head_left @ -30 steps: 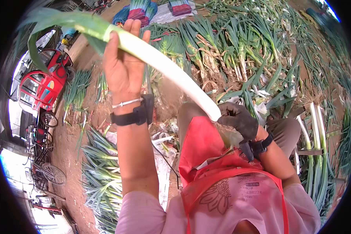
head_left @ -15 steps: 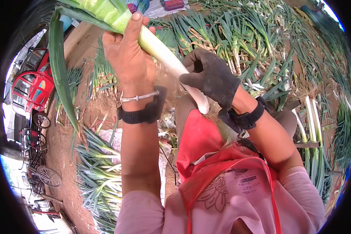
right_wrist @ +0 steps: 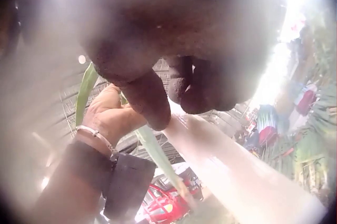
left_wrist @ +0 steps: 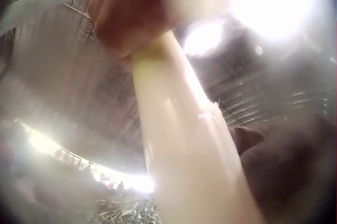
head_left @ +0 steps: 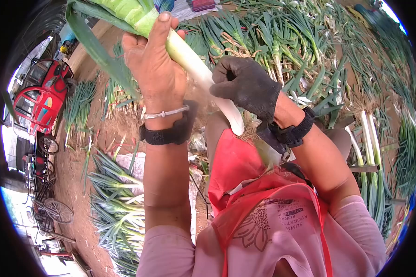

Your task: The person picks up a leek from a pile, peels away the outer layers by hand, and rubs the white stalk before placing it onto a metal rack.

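Note:
A large leek [head_left: 194, 64] slants across the head view, green leaves at the upper left and white root end low over the lap. My bare left hand [head_left: 157, 69] grips it where green meets white, thumb lying along the top. My right hand [head_left: 249, 85], in a dark glove, pinches at the white shaft partway down, thumb and forefinger bent against its side. In the left wrist view, a small torn edge [left_wrist: 210, 110] stands up on the shaft near the gloved hand. Below that hand, thin roots [head_left: 249, 134] hang by the root end.
A red apron [head_left: 235, 161] covers the lap. Bundled leeks [head_left: 263, 41] lie ahead, with another pile [head_left: 120, 203] at the left. Long white leeks [head_left: 372, 143] rest by a metal bar [head_left: 365, 169] on the right. A red vehicle [head_left: 41, 99] and bicycles stand far left.
My gloved right hand has moved from the root end up to the middle of the white shaft. My left hand's fingers have closed round the leek, and its hanging leaf has swung.

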`<action>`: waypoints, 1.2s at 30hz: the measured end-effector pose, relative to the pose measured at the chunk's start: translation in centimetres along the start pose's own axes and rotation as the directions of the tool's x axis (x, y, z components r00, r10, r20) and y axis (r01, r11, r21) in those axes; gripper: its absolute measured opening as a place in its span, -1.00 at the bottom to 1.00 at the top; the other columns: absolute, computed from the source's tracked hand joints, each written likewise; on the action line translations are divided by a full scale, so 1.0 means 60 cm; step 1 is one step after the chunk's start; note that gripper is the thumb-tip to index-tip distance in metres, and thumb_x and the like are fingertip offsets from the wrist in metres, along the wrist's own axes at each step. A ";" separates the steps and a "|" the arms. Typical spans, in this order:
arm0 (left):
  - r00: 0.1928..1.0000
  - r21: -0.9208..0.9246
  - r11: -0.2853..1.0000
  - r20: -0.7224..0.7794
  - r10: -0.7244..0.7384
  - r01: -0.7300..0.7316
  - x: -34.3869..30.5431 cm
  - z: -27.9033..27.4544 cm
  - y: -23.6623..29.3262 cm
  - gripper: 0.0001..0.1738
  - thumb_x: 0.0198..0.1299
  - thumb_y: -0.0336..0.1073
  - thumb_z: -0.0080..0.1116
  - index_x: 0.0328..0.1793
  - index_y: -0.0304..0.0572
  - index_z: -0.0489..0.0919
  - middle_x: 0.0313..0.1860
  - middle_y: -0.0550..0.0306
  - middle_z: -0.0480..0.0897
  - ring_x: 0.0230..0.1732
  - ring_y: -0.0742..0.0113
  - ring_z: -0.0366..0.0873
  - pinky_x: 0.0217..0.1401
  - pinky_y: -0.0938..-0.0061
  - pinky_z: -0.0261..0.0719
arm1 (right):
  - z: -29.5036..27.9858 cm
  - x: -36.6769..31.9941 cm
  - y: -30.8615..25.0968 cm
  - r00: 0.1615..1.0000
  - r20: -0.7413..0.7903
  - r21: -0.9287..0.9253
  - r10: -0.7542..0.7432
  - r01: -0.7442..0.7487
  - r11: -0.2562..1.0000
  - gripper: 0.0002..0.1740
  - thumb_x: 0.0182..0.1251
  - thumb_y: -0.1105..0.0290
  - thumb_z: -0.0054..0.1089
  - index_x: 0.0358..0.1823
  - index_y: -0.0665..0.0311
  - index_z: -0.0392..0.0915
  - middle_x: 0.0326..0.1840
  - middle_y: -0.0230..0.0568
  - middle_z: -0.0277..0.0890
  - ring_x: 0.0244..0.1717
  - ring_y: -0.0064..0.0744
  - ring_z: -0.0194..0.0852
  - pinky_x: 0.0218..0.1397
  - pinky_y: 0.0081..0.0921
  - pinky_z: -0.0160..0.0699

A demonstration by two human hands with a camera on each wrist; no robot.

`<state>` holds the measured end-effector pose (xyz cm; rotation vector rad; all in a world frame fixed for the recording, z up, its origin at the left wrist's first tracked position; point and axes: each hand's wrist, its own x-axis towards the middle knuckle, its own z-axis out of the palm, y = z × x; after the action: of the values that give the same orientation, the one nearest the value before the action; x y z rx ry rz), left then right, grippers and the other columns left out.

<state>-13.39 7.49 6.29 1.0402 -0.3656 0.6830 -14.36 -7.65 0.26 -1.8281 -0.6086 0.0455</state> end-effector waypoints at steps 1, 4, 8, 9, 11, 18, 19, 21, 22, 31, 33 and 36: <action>1.000 0.011 1.000 -0.001 0.002 -0.002 -0.001 0.001 -0.001 -0.68 0.16 -0.45 0.27 -0.04 -0.25 0.38 -0.18 0.08 0.60 -0.16 0.31 0.61 -0.26 0.42 0.69 | -0.001 -0.003 -0.002 1.000 -0.002 0.002 0.001 -0.001 1.000 -0.76 0.02 0.37 0.31 -0.49 0.24 0.38 -0.48 -0.48 0.34 -0.46 -0.67 0.22 -0.43 -0.60 0.26; 0.999 0.041 0.999 -0.025 0.023 -0.022 0.003 -0.001 -0.007 -0.71 0.18 -0.45 0.24 -0.05 -0.25 0.38 -0.20 0.08 0.60 -0.19 0.31 0.62 -0.27 0.42 0.69 | -0.006 -0.020 -0.015 1.000 0.004 -0.049 0.023 -0.023 0.999 -0.76 0.03 0.41 0.28 -0.55 0.24 0.34 -0.52 -0.49 0.32 -0.51 -0.64 0.18 -0.44 -0.59 0.25; 0.992 0.083 0.994 -0.101 0.073 -0.064 0.029 -0.020 -0.011 -0.79 0.23 -0.44 0.19 -0.08 -0.28 0.41 -0.26 0.07 0.60 -0.24 0.30 0.62 -0.28 0.40 0.69 | -0.027 -0.089 0.002 0.995 0.034 0.200 -0.096 0.087 0.976 -0.81 0.16 0.47 0.20 -0.46 0.22 0.33 -0.52 -0.46 0.32 -0.55 -0.62 0.24 -0.48 -0.61 0.24; 0.993 0.086 0.995 -0.102 0.065 -0.056 0.035 -0.030 -0.012 -0.79 0.23 -0.44 0.19 -0.08 -0.28 0.41 -0.26 0.07 0.60 -0.24 0.30 0.62 -0.28 0.40 0.69 | -0.035 -0.110 0.007 0.992 0.118 0.496 0.036 -0.090 0.864 -0.83 0.21 0.47 0.18 -0.41 0.21 0.32 -0.51 -0.45 0.32 -0.55 -0.62 0.26 -0.49 -0.62 0.23; 0.991 0.085 0.995 -0.120 0.056 -0.046 0.045 -0.051 -0.014 -0.81 0.24 -0.44 0.18 -0.09 -0.28 0.43 -0.27 0.07 0.60 -0.23 0.29 0.62 -0.27 0.40 0.69 | -0.055 -0.152 0.040 0.962 0.198 0.469 0.188 -0.261 0.844 -0.75 0.17 0.36 0.26 -0.44 0.21 0.31 -0.52 -0.45 0.33 -0.50 -0.64 0.31 -0.47 -0.56 0.26; 0.961 0.152 0.984 -0.244 0.126 -0.091 0.062 -0.101 -0.010 -0.72 0.17 -0.47 0.23 -0.08 -0.34 0.37 -0.28 0.01 0.58 -0.31 0.33 0.60 -0.39 0.48 0.67 | -0.075 -0.294 0.281 0.791 0.137 -0.581 0.597 -0.424 0.695 -0.71 0.14 0.41 0.30 -0.12 0.27 0.47 -0.12 -0.09 0.60 -0.22 -0.21 0.60 -0.22 -0.34 0.51; 0.951 0.179 0.979 -0.273 0.144 -0.097 0.065 -0.103 -0.008 -0.70 0.17 -0.48 0.23 -0.08 -0.34 0.35 -0.25 -0.01 0.57 -0.30 0.32 0.59 -0.39 0.48 0.68 | -0.072 -0.296 0.287 0.792 0.132 -0.580 0.597 -0.426 0.694 -0.71 0.14 0.41 0.30 -0.12 0.27 0.47 -0.12 -0.09 0.60 -0.22 -0.21 0.60 -0.22 -0.34 0.51; 0.943 0.184 0.979 -0.302 0.141 -0.087 0.068 -0.101 -0.006 -0.67 0.15 -0.49 0.24 -0.07 -0.33 0.32 -0.22 -0.01 0.55 -0.27 0.30 0.58 -0.36 0.46 0.67 | -0.062 -0.276 0.272 0.988 -0.057 -0.499 0.145 -0.153 0.853 -0.68 0.10 0.36 0.23 -0.08 0.26 0.53 -0.11 0.04 0.52 -0.10 0.06 0.49 -0.02 -0.24 0.47; 0.936 0.209 0.973 -0.314 0.162 -0.098 0.064 -0.097 -0.008 -0.68 0.16 -0.49 0.23 -0.03 -0.33 0.35 -0.25 0.01 0.56 -0.28 0.28 0.58 -0.30 0.41 0.64 | -0.054 -0.249 0.255 0.988 -0.117 -0.433 0.096 -0.138 0.891 -0.70 0.11 0.30 0.22 -0.16 0.28 0.52 -0.18 0.01 0.51 -0.13 0.02 0.48 -0.03 -0.22 0.46; 0.955 0.249 0.953 -0.194 0.222 -0.171 0.037 -0.073 0.007 -0.56 0.28 -0.42 0.06 0.22 -0.25 0.19 -0.16 -0.08 0.54 -0.17 0.17 0.60 -0.19 0.30 0.69 | 0.053 -0.104 0.149 0.991 -0.104 -0.159 0.081 -0.097 0.983 -0.69 0.00 0.21 0.26 -0.32 0.26 0.47 -0.37 -0.12 0.43 -0.31 -0.08 0.42 -0.18 -0.28 0.43; 0.969 0.236 0.947 -0.063 0.237 -0.216 0.026 -0.072 0.010 -0.52 0.31 -0.37 0.03 0.29 -0.23 0.16 -0.11 -0.12 0.55 -0.14 0.14 0.60 -0.17 0.26 0.69 | 0.050 -0.104 0.148 0.977 -0.033 -0.025 0.209 -0.210 0.977 -0.71 -0.01 0.36 0.34 -0.36 0.29 0.40 -0.45 -0.33 0.39 -0.45 -0.50 0.36 -0.37 -0.50 0.37; 0.982 -0.107 0.991 0.179 -0.057 0.077 0.038 -0.084 0.010 -0.60 0.36 -0.23 0.01 0.23 -0.23 0.28 0.03 -0.23 0.56 -0.16 0.15 0.61 -0.22 0.22 0.68 | 0.033 -0.087 0.157 0.966 0.097 0.034 0.241 -0.245 0.969 -0.73 -0.02 0.39 0.34 -0.37 0.27 0.40 -0.45 -0.38 0.37 -0.45 -0.59 0.31 -0.37 -0.54 0.35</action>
<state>-12.30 12.91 5.60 1.0026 -0.5140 0.5055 -15.91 -10.16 -10.29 -1.8547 -0.4402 0.3078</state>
